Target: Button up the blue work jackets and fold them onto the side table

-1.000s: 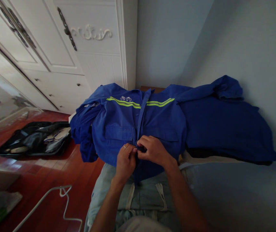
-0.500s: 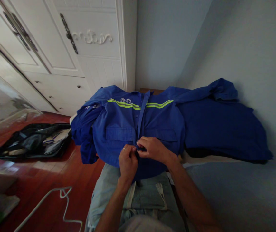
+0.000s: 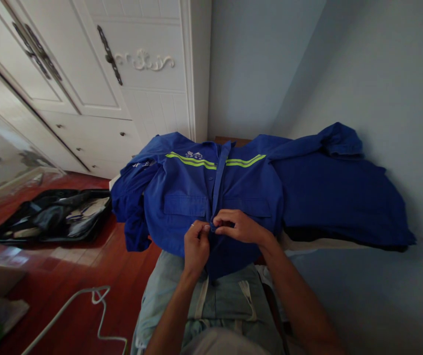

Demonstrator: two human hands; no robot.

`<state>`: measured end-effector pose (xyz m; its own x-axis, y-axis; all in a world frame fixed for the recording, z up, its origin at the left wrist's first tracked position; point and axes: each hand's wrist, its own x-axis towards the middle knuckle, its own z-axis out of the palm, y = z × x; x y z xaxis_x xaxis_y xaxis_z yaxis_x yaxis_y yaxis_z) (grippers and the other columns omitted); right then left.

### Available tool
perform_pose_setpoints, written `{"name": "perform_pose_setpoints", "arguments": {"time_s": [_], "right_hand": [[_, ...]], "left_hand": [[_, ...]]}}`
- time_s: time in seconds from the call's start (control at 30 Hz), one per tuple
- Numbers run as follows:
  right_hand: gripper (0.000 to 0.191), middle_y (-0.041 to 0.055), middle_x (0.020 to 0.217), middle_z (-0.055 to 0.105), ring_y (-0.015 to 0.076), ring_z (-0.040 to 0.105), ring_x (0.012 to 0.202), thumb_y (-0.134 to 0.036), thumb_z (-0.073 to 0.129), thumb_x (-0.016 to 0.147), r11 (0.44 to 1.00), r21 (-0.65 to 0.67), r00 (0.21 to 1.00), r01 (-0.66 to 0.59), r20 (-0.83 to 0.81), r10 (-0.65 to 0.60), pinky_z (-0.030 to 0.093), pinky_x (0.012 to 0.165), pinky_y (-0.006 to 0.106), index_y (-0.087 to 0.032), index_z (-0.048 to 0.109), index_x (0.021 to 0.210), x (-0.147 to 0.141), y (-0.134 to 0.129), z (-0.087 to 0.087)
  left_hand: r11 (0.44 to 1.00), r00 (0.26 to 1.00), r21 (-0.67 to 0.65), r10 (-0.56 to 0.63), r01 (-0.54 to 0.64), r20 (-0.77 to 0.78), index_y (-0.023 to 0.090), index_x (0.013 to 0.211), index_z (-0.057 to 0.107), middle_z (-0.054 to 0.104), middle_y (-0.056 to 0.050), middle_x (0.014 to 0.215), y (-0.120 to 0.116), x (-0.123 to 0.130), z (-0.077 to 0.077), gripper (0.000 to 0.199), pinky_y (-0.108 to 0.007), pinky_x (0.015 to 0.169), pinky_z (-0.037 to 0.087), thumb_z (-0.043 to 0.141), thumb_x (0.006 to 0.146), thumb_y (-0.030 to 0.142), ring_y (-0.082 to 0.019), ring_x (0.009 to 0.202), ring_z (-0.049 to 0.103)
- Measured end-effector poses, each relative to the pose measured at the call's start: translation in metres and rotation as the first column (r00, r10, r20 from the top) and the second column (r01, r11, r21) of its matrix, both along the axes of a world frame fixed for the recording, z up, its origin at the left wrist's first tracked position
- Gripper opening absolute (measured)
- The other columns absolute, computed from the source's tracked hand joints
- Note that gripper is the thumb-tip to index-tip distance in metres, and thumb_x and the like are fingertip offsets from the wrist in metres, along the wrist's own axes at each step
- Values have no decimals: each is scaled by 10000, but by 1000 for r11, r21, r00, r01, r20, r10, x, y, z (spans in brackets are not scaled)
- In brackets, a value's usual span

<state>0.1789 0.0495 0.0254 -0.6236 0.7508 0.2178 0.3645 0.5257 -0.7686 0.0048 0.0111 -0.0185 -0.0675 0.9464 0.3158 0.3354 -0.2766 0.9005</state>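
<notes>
A blue work jacket (image 3: 185, 182) with yellow-green stripes and a white chest print lies spread out, front side up, collar away from me. Its front placket runs down the middle, and a button shows above my hands. My left hand (image 3: 196, 244) pinches the left front edge between thumb and fingers. Close beside it, my right hand (image 3: 239, 227) grips the placket edge with thumb and forefinger, at the same height below the pocket flaps. Any button between the fingertips is too small to make out. The jacket's lower hem hangs towards my lap.
More dark blue clothing (image 3: 340, 197) lies to the right against the grey wall (image 3: 381, 88). A white wardrobe (image 3: 155, 108) stands at the back left. On the red wooden floor (image 3: 96, 266) are an open black suitcase (image 3: 52, 217) and a white metal tube frame (image 3: 74, 296).
My right hand's fingers have opened slightly from the bunched placket and shifted a little to the right. My left hand keeps its pinch. The jacket lies almost the same.
</notes>
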Motion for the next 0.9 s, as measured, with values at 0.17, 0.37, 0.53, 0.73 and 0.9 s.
{"name": "perform_pose_setpoints", "arguments": {"time_s": [0.17, 0.37, 0.53, 0.73, 0.9], "right_hand": [[166, 23, 872, 618, 89, 558, 787, -287, 592, 902, 999, -26, 1000, -19, -20, 19, 436, 746, 194, -136, 648, 865, 1, 1, 2], [144, 14, 868, 604, 82, 531, 770, -254, 558, 905, 1000, -29, 1000, -1, -7, 1, 419, 735, 189, -135, 637, 883, 1, 2, -3], [176, 12, 849, 590, 80, 506, 744, -287, 539, 920, 999, -20, 999, 40, 5, -39, 408, 716, 185, -132, 618, 892, 1, -2, -8], [165, 11, 843, 587, 82, 506, 739, -274, 521, 919, 998, -22, 998, 62, 19, -62, 405, 704, 187, -132, 599, 887, 0, -4, -7], [155, 9, 859, 592, 81, 507, 749, -269, 523, 922, 997, -32, 997, 72, 28, -71, 402, 713, 188, -136, 599, 896, -1, -4, -7]], "left_hand": [[999, 999, 10, -46, 46, -2, 189, 714, 610, 573, 1, 678, 1, -1, 2, 226, -279, 657, 407, 481, 893, 238, -148, 668, 518], [999, 1000, -32, -8, 9, 9, 180, 721, 625, 586, -4, 682, -1, -1, 2, 229, -280, 660, 414, 497, 894, 259, -150, 675, 528], [996, 996, -16, -87, 87, 5, 181, 776, 658, 627, -16, 727, -6, -4, 8, 265, -281, 693, 438, 503, 931, 329, -154, 719, 563], [992, 990, 13, -128, 129, -50, 187, 852, 673, 660, -25, 821, -7, -9, 7, 128, -286, 728, 466, 658, 841, 314, -164, 780, 602], [987, 984, 26, -157, 159, -86, 196, 849, 672, 670, -36, 852, -6, -12, 5, 104, -305, 759, 480, 613, 874, 277, -173, 812, 619]]}}
